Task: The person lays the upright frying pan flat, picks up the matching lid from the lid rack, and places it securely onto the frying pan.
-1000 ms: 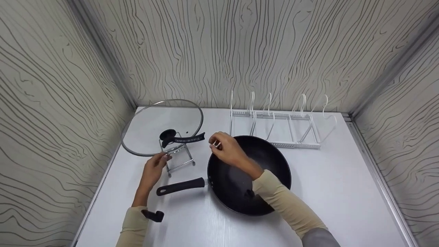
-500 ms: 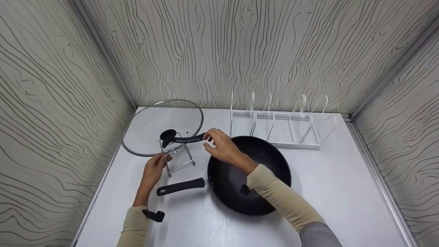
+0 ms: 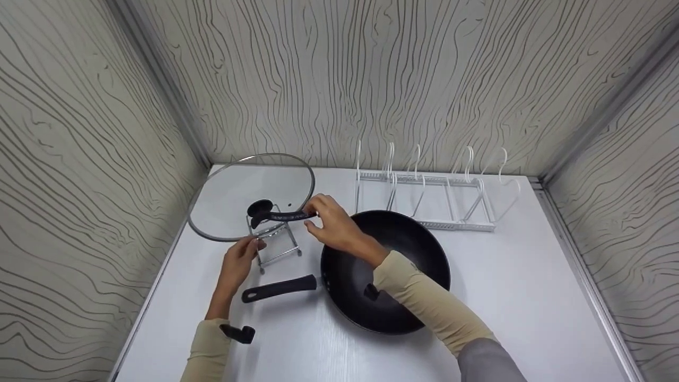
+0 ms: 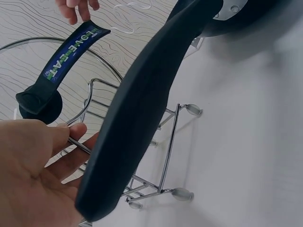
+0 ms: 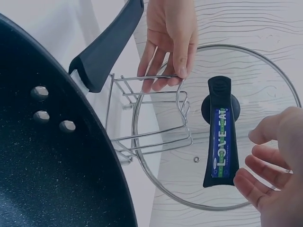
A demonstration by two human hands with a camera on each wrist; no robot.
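Note:
A glass lid (image 3: 249,180) with a steel rim stands tilted in a small chrome wire lid stand (image 3: 281,257) on the left of the table. The lid's black handle (image 5: 219,137) carries a "LOVE EAT" label. My left hand (image 3: 237,265) pinches a wire of the stand between thumb and fingers, plainest in the right wrist view. Around the handle's free end my right hand (image 3: 335,225) has its thumb and fingers spread apart; a fingertip is at the handle's edge, and I cannot tell whether it touches. Beneath the right forearm sits a black wok (image 3: 419,249).
The wok's long handle (image 3: 281,289) points left, between the left wrist and the lid stand. Behind the wok, a white wire rack (image 3: 456,225) with upright loops stands near the back wall (image 3: 339,79). Wood-grain panels enclose the white table (image 3: 509,297) at the sides.
My right hand has moved left from beside the handle's tip to around its end, its fingers opening out. The left hand, lid and stand have kept their places.

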